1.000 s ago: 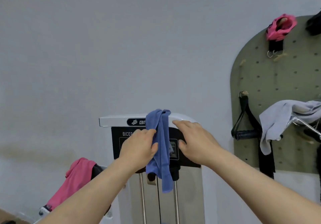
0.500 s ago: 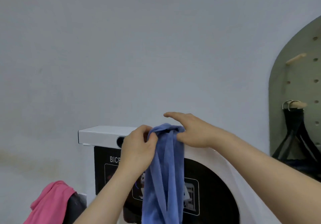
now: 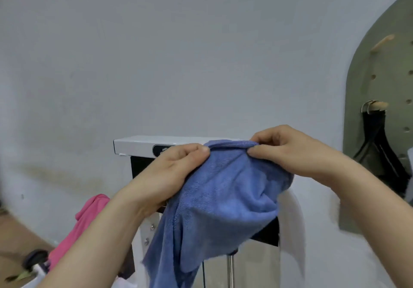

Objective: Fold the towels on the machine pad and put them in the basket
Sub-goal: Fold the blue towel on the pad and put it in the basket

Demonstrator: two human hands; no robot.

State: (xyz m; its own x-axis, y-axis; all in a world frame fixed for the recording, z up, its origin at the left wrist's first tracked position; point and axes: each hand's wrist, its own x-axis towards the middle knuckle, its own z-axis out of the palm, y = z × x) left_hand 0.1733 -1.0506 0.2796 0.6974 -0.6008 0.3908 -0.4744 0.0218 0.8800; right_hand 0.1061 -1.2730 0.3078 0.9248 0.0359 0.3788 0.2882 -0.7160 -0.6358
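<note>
A blue towel (image 3: 223,200) hangs spread in front of the white top of the gym machine (image 3: 138,145). My left hand (image 3: 176,164) pinches the towel's upper edge at its left corner. My right hand (image 3: 288,149) pinches the same edge at its right corner, thumb and fingers curled over the cloth. The towel droops below both hands and hides most of the machine's black panel. A pink towel (image 3: 87,218) lies draped at the lower left. No basket is in view.
A green pegboard (image 3: 380,86) is on the wall at the right, with black straps (image 3: 375,144) hanging from a wooden peg. The machine's metal rods (image 3: 230,269) run down below the towel. A plain grey wall fills the background.
The blue towel hung bunched over the machine top; both hands took its upper edge, lifted it and pulled it apart, so it is now spread wide. The view moved closer.
</note>
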